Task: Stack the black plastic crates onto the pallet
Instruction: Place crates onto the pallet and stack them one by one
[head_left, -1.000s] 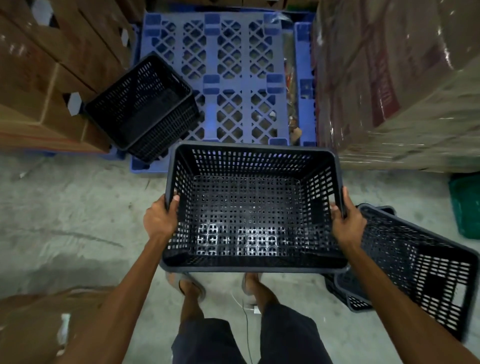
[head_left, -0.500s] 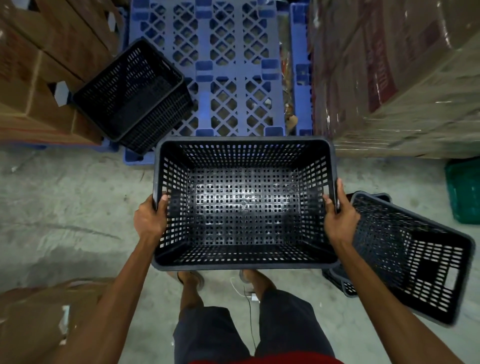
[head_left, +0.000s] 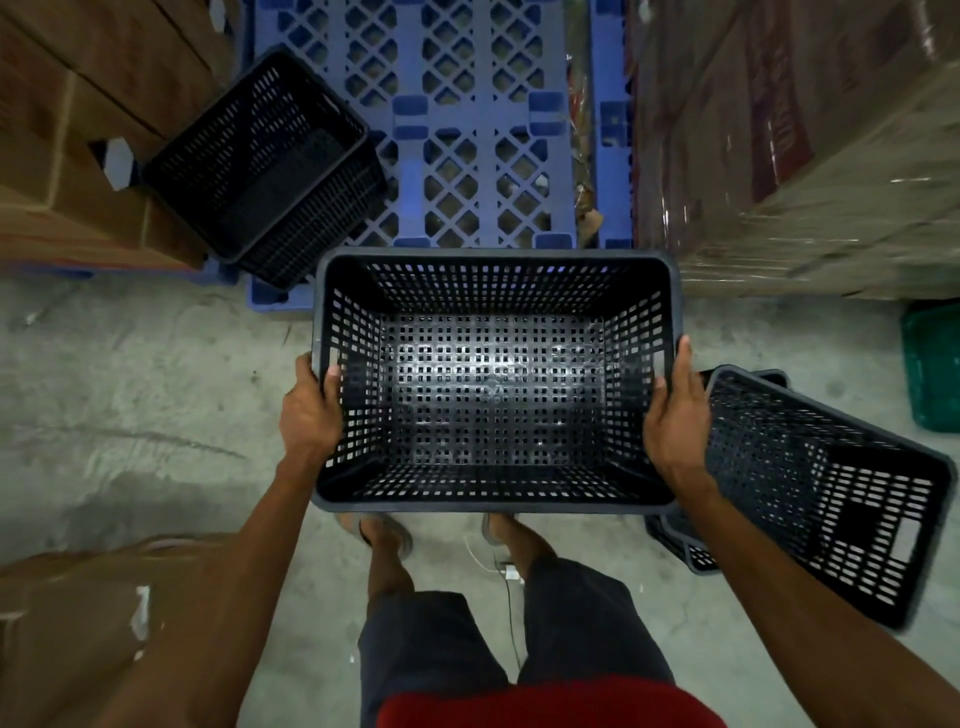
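A grey concrete floor (head_left: 130, 415) fills the lower part of a storeroom view. A blue plastic pallet (head_left: 457, 119) lies on it at top centre, between stacked cardboard boxes (head_left: 62, 130) on the left and film-wrapped cartons (head_left: 805, 130) on the right. Seen from above, a person carries the held black crate (head_left: 493, 389) in front of the body. It is empty, open side up and roughly level, and its far rim reaches the near edge of the pallet. The left hand (head_left: 311, 410) grips the rim of the crate's left short side, thumb hooked inside and fingers wrapped outside. The right hand (head_left: 675, 421) grips the rim of the right short side in the same way. The crate sits squarely between the two hands, with both forearms reaching forward along its sides. On the pallet's near left corner a second black crate (head_left: 260, 156) stands tilted, apparently nested in another, close to the cardboard boxes. On the floor just beside the right hand a third black crate (head_left: 831, 493) rests tilted on top of another crate beneath it. A green crate (head_left: 935, 374) shows at the far right edge, well apart from the hands. A brown box (head_left: 67, 623) sits at lower left. The person's sandalled feet (head_left: 384, 535) stand on the floor below the held black crate.
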